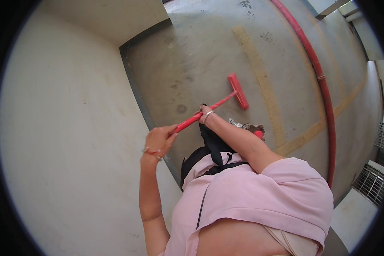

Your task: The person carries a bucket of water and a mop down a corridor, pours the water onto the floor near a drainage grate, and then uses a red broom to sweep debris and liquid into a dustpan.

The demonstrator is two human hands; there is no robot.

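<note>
A red push broom or floor brush slants across the middle of the view, its long red handle running from my hands to a narrow red head on the concrete floor. Near the handle's upper end, my left hand is wrapped around it, with beaded bracelets at the wrist. Lower down, my right hand grips the same handle and wears a silver bangle. The head's bristles cannot be made out. Behind my right forearm lies a partly hidden cluster of clear plastic, a brown ragged piece and a red rounded thing.
Close on my left stands a pale wall with a dark painted base strip, which turns a corner ahead. Yellow lines mark the floor. A long red pipe curves down the right side. Metal grilles show at far right.
</note>
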